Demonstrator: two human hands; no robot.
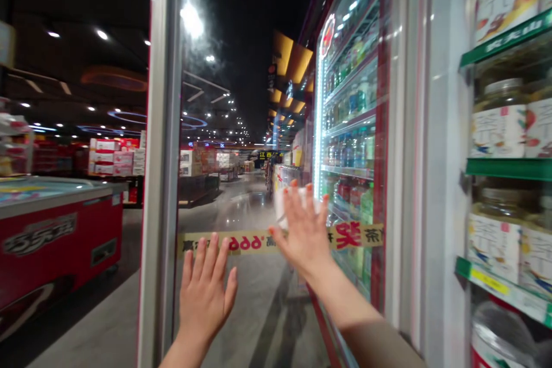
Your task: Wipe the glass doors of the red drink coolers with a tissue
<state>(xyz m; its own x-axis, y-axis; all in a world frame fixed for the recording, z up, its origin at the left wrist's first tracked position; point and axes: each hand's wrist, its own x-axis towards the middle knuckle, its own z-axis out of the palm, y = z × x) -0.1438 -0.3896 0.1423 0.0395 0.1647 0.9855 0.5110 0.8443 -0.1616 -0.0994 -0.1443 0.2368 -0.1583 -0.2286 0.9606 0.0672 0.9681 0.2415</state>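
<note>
The left hand and right hand are spread fully open, gripping nothing, flat against a tall silver-framed glass door ahead. It likely handles heavy, stiff and slippery; its frame, left of both hands, offers the surer hold.

A glossy glass door — smooth metal frame.

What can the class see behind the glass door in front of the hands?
Through the glass door, a supermarket aisle runs past stacked cartons. The right hand covers part of a white item and a yellow printed strip, hiding what lies behind it.
</note>
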